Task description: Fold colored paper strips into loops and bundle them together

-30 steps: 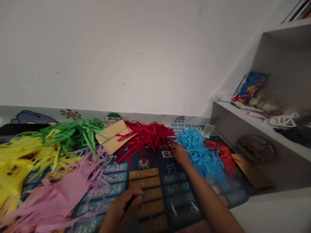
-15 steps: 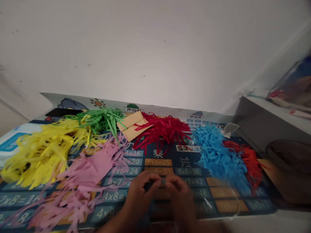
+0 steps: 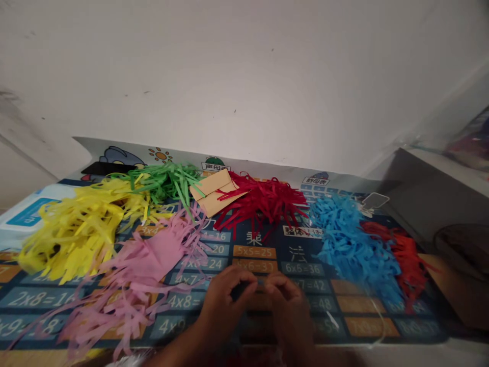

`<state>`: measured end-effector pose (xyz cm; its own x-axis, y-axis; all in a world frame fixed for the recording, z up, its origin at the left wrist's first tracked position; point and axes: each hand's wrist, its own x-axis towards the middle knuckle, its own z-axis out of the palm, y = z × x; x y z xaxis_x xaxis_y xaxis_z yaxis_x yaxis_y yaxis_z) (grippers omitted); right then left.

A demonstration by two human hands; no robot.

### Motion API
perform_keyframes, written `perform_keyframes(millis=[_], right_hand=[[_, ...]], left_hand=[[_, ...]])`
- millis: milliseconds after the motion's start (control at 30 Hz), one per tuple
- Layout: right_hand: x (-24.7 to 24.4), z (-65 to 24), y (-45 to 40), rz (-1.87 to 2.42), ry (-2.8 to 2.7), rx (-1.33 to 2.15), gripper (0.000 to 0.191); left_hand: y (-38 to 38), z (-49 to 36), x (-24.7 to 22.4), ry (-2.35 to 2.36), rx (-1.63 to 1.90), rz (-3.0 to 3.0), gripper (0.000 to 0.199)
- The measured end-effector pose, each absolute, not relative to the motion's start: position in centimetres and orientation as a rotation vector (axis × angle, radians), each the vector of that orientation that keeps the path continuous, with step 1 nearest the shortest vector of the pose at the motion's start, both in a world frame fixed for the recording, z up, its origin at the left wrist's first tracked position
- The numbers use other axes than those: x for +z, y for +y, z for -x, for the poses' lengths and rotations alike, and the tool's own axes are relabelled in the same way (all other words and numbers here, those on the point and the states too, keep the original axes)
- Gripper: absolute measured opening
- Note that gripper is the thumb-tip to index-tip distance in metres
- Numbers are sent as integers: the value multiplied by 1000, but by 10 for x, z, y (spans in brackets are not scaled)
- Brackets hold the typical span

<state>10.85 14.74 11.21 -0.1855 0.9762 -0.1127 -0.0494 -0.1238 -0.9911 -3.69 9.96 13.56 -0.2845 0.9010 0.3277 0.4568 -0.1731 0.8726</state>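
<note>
Both hands are close together over the near middle of the printed mat. My left hand (image 3: 229,295) is closed in a pinch, thumb against fingertips. Facing it, my right hand (image 3: 286,300) is pinched too. Something small and bluish shows between the two sets of fingertips, too small and blurred to name. Beyond my hands lies a bunch of dark red paper strips (image 3: 263,201), with a tan folded paper (image 3: 216,192) against its left side. Pink strips (image 3: 156,255) lie left of my left hand, and blue strips (image 3: 351,244) lie right of my right hand.
Yellow strips (image 3: 80,224) and green strips (image 3: 168,181) lie on the left, near a blue-and-white pack (image 3: 26,219) and a black flat object (image 3: 109,168). Orange-red strips (image 3: 410,265) are by the grey box (image 3: 443,204) at right. A white wall stands behind.
The view has shifted a little, so the things on the mat appear farther right. My hands stay pinched near each other, with a slightly wider gap between the fingertips.
</note>
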Motion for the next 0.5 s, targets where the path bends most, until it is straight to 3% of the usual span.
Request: perform_keyframes(millis=[300, 500], right_hand=[[119, -109, 149, 1127, -1345, 1359, 11], [116, -106, 149, 1195, -1102, 1606, 14]], left_hand=[[105, 36, 132, 1610, 1373, -1667, 12], [103, 37, 133, 1610, 1311, -1760, 14]])
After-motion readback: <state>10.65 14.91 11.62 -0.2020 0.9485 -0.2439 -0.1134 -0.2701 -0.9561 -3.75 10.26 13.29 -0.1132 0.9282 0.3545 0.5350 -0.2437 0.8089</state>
